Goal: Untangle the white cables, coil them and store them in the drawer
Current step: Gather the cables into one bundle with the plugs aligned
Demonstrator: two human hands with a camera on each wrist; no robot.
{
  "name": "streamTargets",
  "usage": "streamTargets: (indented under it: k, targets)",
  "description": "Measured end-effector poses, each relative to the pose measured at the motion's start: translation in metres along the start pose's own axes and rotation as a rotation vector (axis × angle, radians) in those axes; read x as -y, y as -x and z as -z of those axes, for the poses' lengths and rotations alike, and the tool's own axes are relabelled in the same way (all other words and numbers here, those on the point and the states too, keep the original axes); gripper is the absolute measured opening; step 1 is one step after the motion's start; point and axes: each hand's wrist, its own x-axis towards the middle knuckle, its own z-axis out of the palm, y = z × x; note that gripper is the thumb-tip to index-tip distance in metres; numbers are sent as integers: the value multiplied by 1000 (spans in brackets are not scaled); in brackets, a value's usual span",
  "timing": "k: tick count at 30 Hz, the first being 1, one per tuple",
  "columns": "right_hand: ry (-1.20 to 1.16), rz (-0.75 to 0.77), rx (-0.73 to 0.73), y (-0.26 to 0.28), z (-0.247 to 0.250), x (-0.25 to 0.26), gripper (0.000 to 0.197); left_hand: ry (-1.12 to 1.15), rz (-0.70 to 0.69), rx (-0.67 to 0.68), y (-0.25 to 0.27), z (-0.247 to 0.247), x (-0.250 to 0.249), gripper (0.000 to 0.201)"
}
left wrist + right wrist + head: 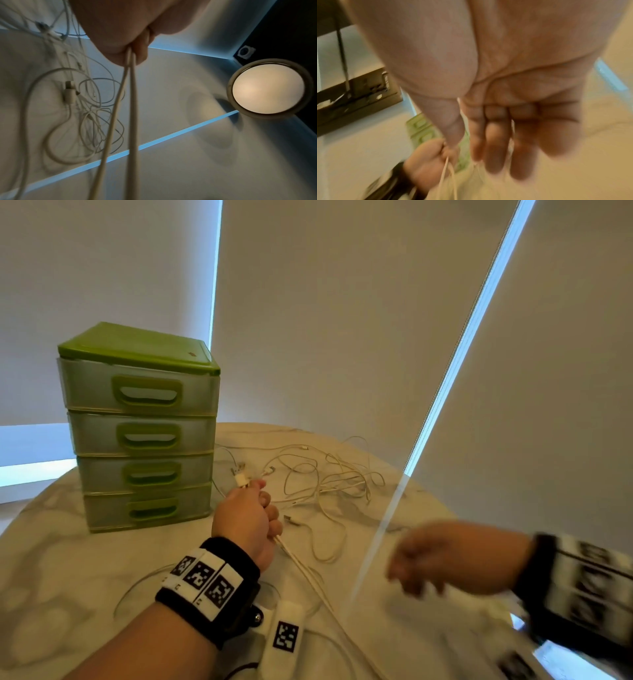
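Left hand: your left hand (247, 517) is curling into a fist round white cables (329, 477), with two plug ends (240, 474) sticking out past the thumb and two smooth round strands (120, 108) running out of the bottom of the fist toward the near edge of the worktop.

Right hand: your right hand (442, 556) is hovering above the right side of the worktop, blurred, with fingers loosely extended and holding nothing that you can make out.

Cables: the loose tangle is lying in thin overlapping loops toward the far edge of the worktop, right of the drawers; the number of separate cables cannot be counted. One more plug (291, 520) is lying just beside your left fist, and a blocky white connector (69, 93) is showing in the left wrist view.

Drawers: one drawer unit (144, 433) is standing at the far left of the worktop, with four stacked translucent plastic drawers, all closed, each with a green rimmed oval handle, under a flat green lid.

Worktop: one round, pale, marble-patterned worktop (68, 559) is carrying everything.

Wristbands: two black bands with square-patterned white tags are sitting one on each wrist (209, 580).

Ceiling lamp: one round glowing lamp (268, 88) is showing in the left wrist view.
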Motion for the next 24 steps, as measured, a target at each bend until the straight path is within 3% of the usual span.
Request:
streamTargets:
  k: [2,4,6,8,10,14,17,21,24]
  targets:
    - [41,48,-193,-47,2,28,14,4,17,-60,-4,2,3,17]
    - [163,-18,-288,-87,-3,45,19,5,19,-62,-5,1,5,12]
    - [373,-88,-213,-118,-17,51,37,-4,23,-35,-5,1,7,13]
    - [627,-179,-31,-138,-33,53,53,2,58,25,-4,2,6,23]
    - [742,-213,94,-140,-35,49,50,1,107,90,-4,3,4,30]
    - [659,-182,76,-120,-19,35,29,-61,111,91,-7,4,3,30]
    - [608,-232,114,-102,-16,24,44,-98,130,82,-7,3,6,28]
    - [703,-166,57,-90,-19,14,29,-122,159,104,-4,3,9,29]
    - [550,-159,81,-84,-26,10,37,-149,157,109,-1,3,11,29]
